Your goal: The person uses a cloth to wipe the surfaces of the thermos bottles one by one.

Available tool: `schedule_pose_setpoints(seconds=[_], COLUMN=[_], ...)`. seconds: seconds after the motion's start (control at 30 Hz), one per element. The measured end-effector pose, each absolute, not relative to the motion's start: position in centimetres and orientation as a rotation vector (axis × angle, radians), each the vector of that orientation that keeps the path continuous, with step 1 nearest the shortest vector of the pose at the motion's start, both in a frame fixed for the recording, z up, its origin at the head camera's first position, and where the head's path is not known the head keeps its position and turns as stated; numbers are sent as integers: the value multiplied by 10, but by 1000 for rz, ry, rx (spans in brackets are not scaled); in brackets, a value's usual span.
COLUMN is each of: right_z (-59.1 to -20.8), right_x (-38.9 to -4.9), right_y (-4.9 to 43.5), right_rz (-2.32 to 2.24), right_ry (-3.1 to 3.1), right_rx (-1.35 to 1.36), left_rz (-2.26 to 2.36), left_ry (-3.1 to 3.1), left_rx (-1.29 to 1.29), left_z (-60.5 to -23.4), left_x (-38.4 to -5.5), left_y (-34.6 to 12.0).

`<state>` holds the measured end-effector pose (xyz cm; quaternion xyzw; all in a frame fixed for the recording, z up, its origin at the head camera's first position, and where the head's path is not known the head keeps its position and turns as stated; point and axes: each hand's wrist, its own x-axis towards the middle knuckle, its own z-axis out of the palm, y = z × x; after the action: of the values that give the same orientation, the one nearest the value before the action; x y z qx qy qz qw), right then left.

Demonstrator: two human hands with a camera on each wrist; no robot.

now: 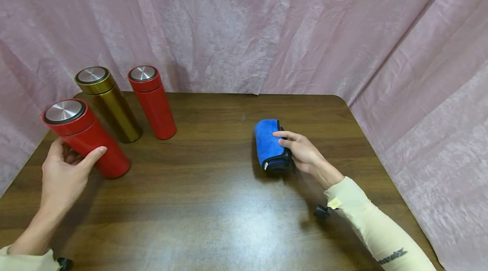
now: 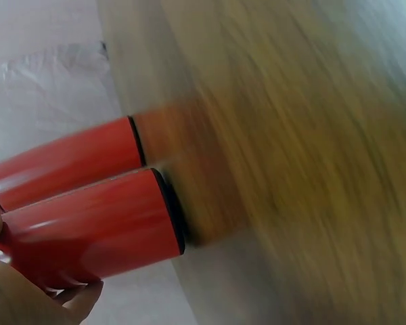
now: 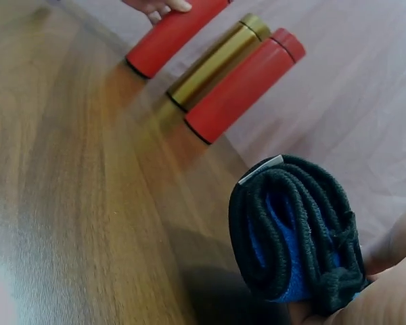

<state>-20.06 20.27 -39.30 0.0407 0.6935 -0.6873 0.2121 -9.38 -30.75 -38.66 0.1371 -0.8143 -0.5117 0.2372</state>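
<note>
My left hand (image 1: 66, 173) grips a red thermos flask (image 1: 95, 142) with a silver-topped lid, at the left of the table. In the left wrist view the fingers curl round the red flask (image 2: 95, 227). Behind it stand a gold thermos flask (image 1: 116, 112) and a second red thermos flask (image 1: 154, 106), both upright. On the right, my right hand (image 1: 303, 152) holds a folded blue cloth (image 1: 268, 144) with black edging. The right wrist view shows the layered end of the cloth (image 3: 291, 237); the hand is partly cut off there.
The brown wooden table (image 1: 206, 199) has rounded corners. A pink curtain (image 1: 228, 29) hangs along its back and right side. Between the flasks and the cloth lies bare tabletop.
</note>
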Motion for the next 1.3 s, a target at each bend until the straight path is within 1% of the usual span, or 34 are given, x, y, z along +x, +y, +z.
schedule_pose_setpoints(seconds=[0.4, 0.67, 1.07, 1.3], right_z=[-379, -371, -360, -362], right_x=[-189, -181, -176, -173], right_y=[238, 259, 275, 282], right_rz=[-2031, -2063, -2119, -2297], right_ry=[1864, 1918, 2027, 1880], right_rx=[109, 127, 141, 198], left_rz=[-1415, -1424, -1529, -1652], left_ry=[-2313, -2349, -2380, -2355], left_rx=[154, 26, -188, -299], left_z=[-381, -374, -371, -370], left_x=[-91, -95, -110, -126], left_y=[-268, -237, -178, -142])
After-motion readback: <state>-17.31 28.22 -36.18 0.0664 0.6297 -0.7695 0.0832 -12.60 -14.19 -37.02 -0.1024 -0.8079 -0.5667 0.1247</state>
